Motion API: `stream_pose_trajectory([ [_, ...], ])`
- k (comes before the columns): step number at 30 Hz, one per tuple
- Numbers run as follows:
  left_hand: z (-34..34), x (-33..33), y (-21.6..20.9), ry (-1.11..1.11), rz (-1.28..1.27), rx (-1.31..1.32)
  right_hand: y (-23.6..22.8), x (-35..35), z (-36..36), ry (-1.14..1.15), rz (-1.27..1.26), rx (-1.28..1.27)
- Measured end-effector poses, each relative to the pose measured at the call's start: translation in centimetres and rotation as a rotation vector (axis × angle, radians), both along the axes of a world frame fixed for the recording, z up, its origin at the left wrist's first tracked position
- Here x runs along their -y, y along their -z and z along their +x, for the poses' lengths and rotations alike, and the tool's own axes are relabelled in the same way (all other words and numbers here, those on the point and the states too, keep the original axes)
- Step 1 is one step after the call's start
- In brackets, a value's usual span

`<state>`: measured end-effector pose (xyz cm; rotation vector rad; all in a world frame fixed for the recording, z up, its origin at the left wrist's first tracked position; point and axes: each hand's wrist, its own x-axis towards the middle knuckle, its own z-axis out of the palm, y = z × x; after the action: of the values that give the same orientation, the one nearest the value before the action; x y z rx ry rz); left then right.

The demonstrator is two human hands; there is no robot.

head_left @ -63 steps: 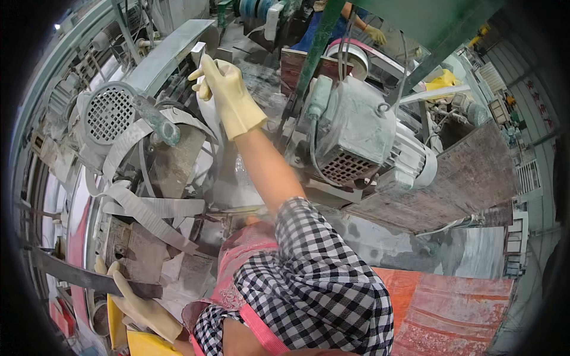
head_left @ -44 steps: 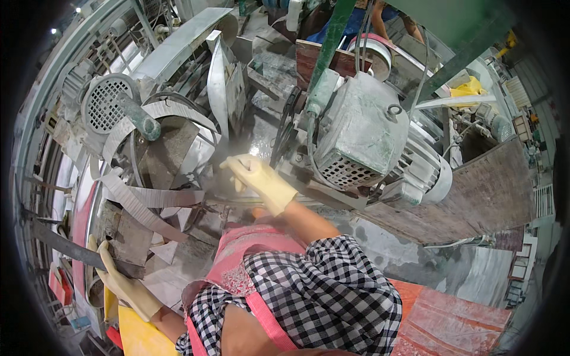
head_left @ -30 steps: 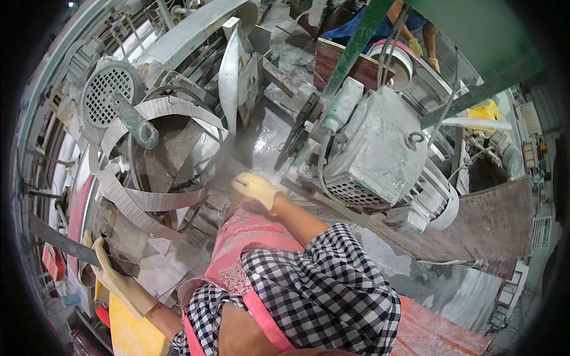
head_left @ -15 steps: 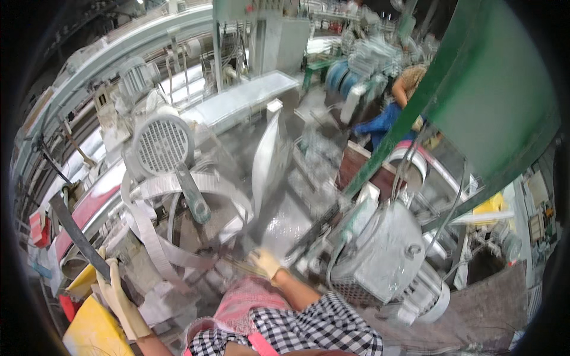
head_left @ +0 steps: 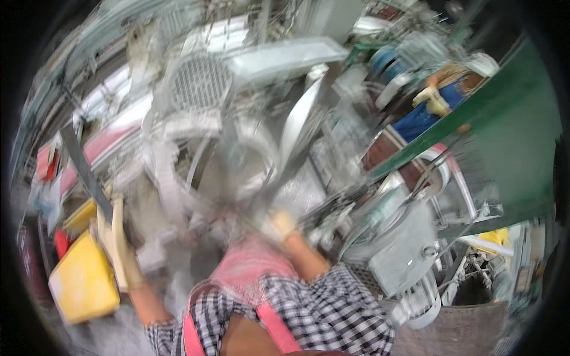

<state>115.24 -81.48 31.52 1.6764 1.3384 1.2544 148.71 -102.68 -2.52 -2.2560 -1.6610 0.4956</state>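
My left hand (head_left: 113, 240), in a cream glove, is at the lower left. Its fingers lie around the lower end of a flat dark grey bar (head_left: 85, 169), which slants up and to the left. Near the middle, my right hand (head_left: 282, 225), also gloved, is smeared by motion, so its fingers and anything in them cannot be made out. It reaches toward a grey machine part with a wet-looking pale surface (head_left: 300, 193). Beyond it a curved white panel (head_left: 298, 121) stands upright. A pale belt-like band (head_left: 163, 172) loops between my hands, below a round grille (head_left: 202, 82).
A yellow box-like piece (head_left: 86, 279) stands beside my left forearm. To the right are a grey machine housing (head_left: 404, 249) and a large green panel (head_left: 510, 148). Behind that panel a person in blue (head_left: 424, 115) sits with gloved hands. A long pale ledge (head_left: 288, 56) lies ahead.
The view has shifted, so most things sit higher in the picture, and the machinery ahead is more blurred. More of the other person shows. My left hand stays at the dark grey bar.
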Motion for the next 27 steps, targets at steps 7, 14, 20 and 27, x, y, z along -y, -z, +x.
stream_pose_trajectory([
  [7, 3.5, 1.1, -1.6, 0.018, -0.025, 0.153, 0.1, 0.8, 2.3, 0.663, 0.154, -0.946],
  [14, 4.9, 0.8, -0.8, -0.021, -0.011, 0.176, -1.3, 0.2, -0.4, 0.666, 0.059, -1.174],
  [20, 4.9, 1.5, -0.8, -0.016, 0.016, 0.13, -5.6, -2.8, -4.2, -0.022, -0.21, -1.076],
  [27, 4.9, 1.4, -0.9, -0.126, -0.142, 0.067, -0.7, -5.1, -9.8, -0.212, -0.411, -0.048],
])
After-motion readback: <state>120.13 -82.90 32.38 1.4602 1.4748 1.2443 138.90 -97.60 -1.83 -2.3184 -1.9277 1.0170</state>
